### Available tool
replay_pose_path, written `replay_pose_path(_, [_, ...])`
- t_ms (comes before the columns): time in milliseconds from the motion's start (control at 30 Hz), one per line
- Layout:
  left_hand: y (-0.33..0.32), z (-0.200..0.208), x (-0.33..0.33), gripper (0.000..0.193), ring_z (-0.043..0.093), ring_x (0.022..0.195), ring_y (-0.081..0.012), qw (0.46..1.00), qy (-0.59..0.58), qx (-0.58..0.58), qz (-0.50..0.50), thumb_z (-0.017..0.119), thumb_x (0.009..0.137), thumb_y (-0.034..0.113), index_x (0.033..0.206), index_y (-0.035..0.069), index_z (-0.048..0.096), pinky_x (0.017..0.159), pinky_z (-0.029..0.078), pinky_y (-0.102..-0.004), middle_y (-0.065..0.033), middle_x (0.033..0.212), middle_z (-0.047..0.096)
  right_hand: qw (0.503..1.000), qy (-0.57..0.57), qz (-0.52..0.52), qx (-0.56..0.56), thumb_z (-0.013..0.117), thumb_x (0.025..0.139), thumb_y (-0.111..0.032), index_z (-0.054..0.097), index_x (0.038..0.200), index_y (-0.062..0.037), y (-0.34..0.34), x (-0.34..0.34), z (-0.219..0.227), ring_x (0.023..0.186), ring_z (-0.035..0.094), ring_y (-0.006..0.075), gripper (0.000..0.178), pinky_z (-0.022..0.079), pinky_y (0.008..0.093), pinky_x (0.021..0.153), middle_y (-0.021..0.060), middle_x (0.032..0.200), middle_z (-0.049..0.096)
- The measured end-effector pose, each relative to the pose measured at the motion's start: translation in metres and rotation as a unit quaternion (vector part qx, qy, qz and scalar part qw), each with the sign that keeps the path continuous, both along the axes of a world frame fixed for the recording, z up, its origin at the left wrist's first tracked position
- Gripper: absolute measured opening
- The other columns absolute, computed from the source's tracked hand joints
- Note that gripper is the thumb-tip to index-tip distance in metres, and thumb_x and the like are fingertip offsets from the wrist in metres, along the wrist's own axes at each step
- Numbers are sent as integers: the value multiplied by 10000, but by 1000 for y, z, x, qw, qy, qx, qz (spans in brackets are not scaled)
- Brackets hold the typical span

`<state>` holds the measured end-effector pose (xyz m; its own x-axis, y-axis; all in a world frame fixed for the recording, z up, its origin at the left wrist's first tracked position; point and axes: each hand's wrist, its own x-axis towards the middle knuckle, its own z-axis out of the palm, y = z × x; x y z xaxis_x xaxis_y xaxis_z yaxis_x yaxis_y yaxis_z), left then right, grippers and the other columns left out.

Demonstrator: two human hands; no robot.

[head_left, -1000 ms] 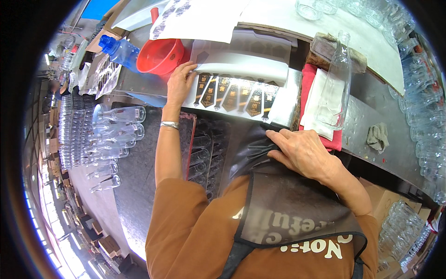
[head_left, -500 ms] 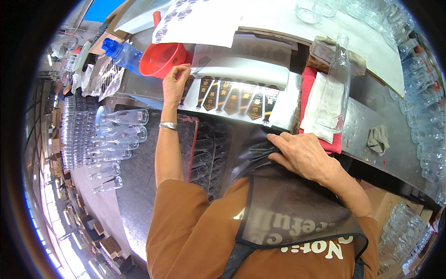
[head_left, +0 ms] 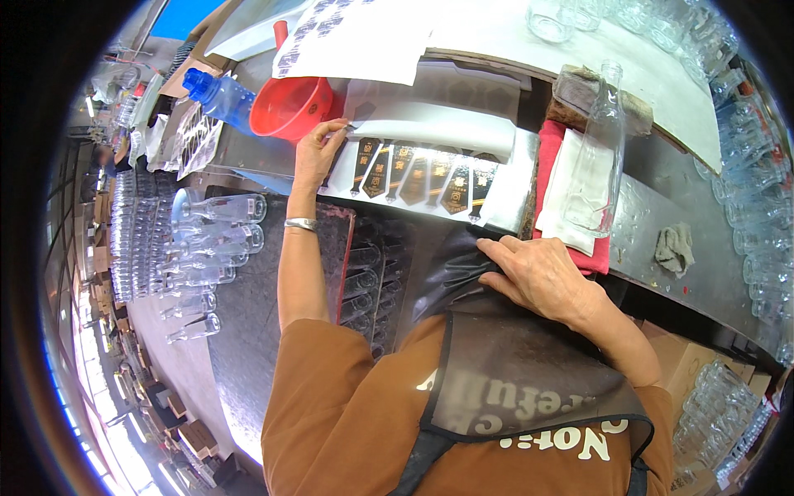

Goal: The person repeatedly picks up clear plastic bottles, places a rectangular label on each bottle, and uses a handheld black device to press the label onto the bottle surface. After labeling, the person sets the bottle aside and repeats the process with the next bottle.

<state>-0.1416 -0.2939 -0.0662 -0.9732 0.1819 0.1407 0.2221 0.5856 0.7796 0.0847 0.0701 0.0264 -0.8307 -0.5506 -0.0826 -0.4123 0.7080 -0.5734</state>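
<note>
My left hand is closed in a pinch at the left end of a curled translucent cover sheet. Beneath that curl, black-and-gold tie-shaped labels lie side by side on a white sheet. A small dark bit shows at the pinching fingertips; I cannot make out what it is. My right hand lies on the dark apron close to the table edge, thumb and index finger apart. To the right of the labels, a clear glass bottle lies on a folded white cloth over a red one.
A red plastic bowl and a blue-capped bottle stand at the back left. Several glass bottles sit on the left. Printed sheets lie at the back. A grey rag and more glassware are on the right.
My left hand has moved slightly right along the curled cover sheet's left end. My right hand has hardly moved.
</note>
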Motion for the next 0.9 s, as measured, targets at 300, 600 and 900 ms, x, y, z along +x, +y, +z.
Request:
replay_pose_path(300, [19, 29, 1, 285, 623, 867, -90, 966, 15, 248, 78, 592, 1035, 254, 1077, -9, 695, 767, 515, -245, -48, 936, 704, 1000, 0, -2, 11, 696, 913, -296, 610, 1217, -32, -1, 0, 1, 753, 672, 343, 412, 514, 444, 620, 139, 883, 681])
replay_pose_path(600, [-13, 72, -32, 466, 662, 1008, -303, 846, -118, 502, 137, 555, 1017, 476, 1046, 12, 584, 901, 566, -422, -163, 1067, 658, 1000, 18, -6, -14, 705, 907, -258, 578, 1113, -37, -3, 0, 7, 727, 654, 352, 328, 496, 452, 597, 129, 822, 640])
replay_pose_path(900, [-91, 52, -135, 335, 728, 699, -199, 960, -100, 49, 256, 681, 933, 307, 968, -23, 724, 610, 597, -306, -124, 885, 736, 1000, 12, -9, -6, 714, 901, -268, 589, 1173, -36, -4, -2, 4, 715, 657, 331, 379, 495, 443, 589, 119, 825, 639])
